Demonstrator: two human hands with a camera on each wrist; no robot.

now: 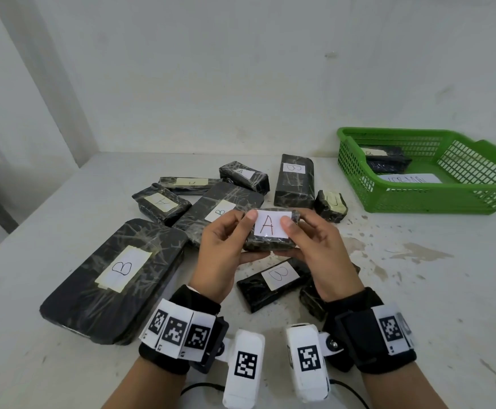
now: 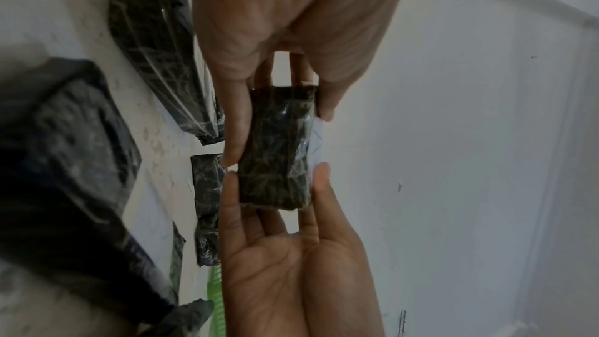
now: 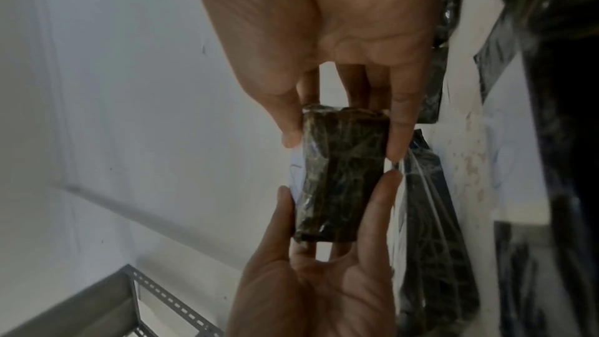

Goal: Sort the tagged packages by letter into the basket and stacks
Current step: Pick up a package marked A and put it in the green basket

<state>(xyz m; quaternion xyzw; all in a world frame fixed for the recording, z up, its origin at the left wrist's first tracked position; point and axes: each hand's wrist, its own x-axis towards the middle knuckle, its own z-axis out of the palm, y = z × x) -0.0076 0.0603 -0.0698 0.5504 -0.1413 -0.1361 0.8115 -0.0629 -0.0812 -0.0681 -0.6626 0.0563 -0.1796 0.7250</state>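
Observation:
A small black wrapped package (image 1: pixel 270 242) with a white tag marked A is held up above the table between both hands. My left hand (image 1: pixel 240 236) grips its left end, thumb on top beside the tag and fingers underneath. My right hand (image 1: pixel 294 240) grips the right end the same way. The left wrist view shows the package (image 2: pixel 278 147) edge-on between the two hands, as does the right wrist view, with the package (image 3: pixel 343 176) between them. The green basket (image 1: pixel 435 200) stands at the back right and holds black packages and a paper sheet.
Several tagged black packages lie on the white table (image 1: pixel 418 290): a large B package (image 1: pixel 113 278) at the left, an A package (image 1: pixel 161 202), other B packages (image 1: pixel 294 181) behind, one B package (image 1: pixel 273 278) under my hands. A wall runs close behind.

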